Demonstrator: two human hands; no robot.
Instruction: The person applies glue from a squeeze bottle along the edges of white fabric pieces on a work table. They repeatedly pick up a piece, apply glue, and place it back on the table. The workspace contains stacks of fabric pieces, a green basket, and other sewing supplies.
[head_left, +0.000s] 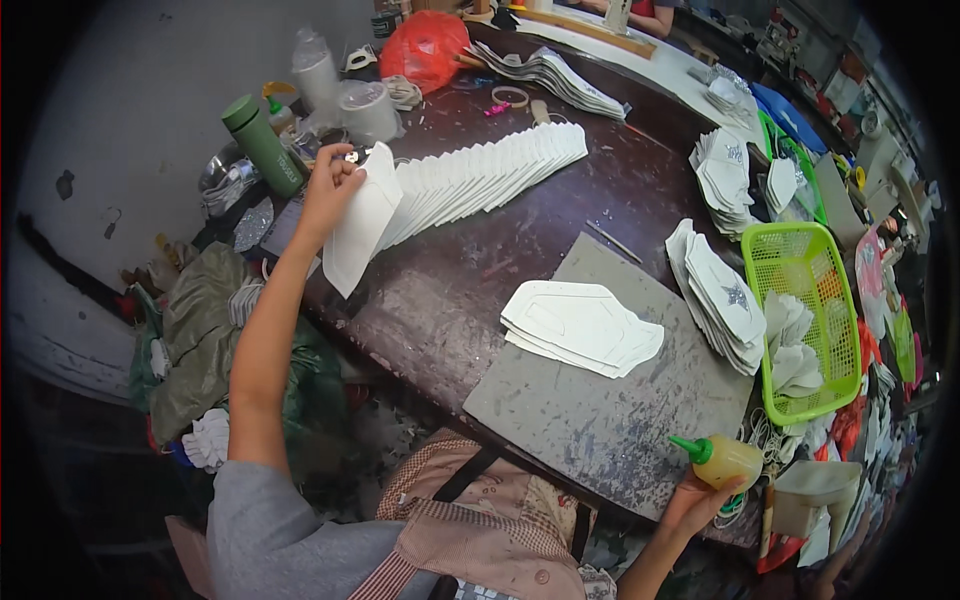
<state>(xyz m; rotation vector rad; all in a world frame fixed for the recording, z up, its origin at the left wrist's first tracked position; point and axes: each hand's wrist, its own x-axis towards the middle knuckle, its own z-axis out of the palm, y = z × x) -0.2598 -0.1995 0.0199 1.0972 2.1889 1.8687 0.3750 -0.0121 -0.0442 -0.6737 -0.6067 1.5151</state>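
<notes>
My left hand (332,188) pinches the top of a white cut piece (362,225), lifted at the near end of a long fanned row of white pieces (480,180). At the lower right, my right hand (702,503) is wrapped round a squeeze bottle (727,462) of yellowish liquid, its green nozzle tipped to the left. Between my hands, a short stack of white pieces (580,325) lies on a worn grey board (610,430). The top piece of that stack carries a smaller outlined shape.
A green plastic basket (815,400) with white pieces stands at the right. Beside it are white stacks with silvery stars (715,290). A thin pointed tool (613,242) lies behind the board. A green flask (262,145), tape rolls (368,110) and a red bag (425,50) sit at the far left.
</notes>
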